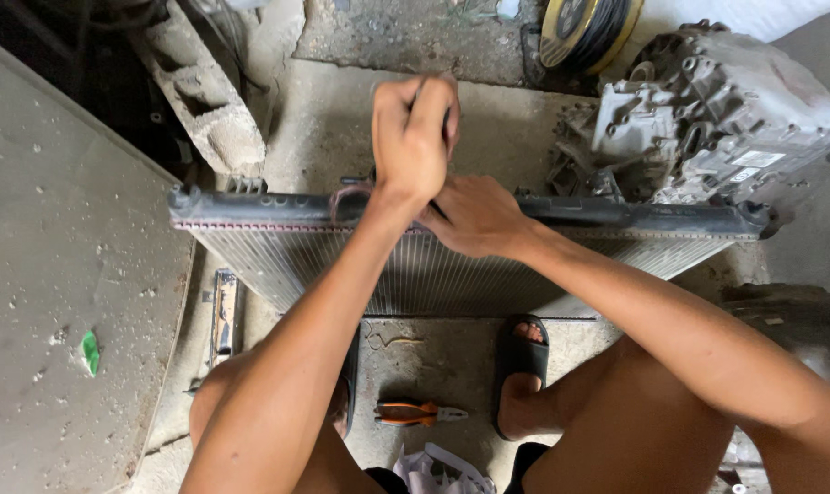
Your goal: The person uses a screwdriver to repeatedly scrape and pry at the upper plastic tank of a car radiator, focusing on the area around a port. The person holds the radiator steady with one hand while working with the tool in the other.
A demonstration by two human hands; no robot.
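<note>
A radiator [278,252] stands on edge on the concrete floor [323,119], its finned core facing the person and its dark plastic tank [635,215] running along the top. Both hands work at the middle of that top edge.

The left hand [415,137] is raised above the tank, closed in a fist around something thin and dark; only a sliver shows between the fingers, so it may be a tool handle, but the view does not settle it. The right hand [474,218] lies lower, fingers curled and pressed against the tank just beside the left wrist; whether it grips anything I cannot tell.

Behind the radiator, to the right, sits a grey cast gearbox [708,110], with a yellow-rimmed cable reel [584,32] further back. A concrete block [200,91] leans at the upper left. A grey sheet [58,274] with a green scrap [89,352] on it covers the left side.

Nearer the person, orange-handled pliers [415,413] lie on the floor between the feet, well apart from both hands. The right foot wears a black sandal [522,352]. A flat metal strip [224,316] rests by the radiator's lower left corner.
</note>
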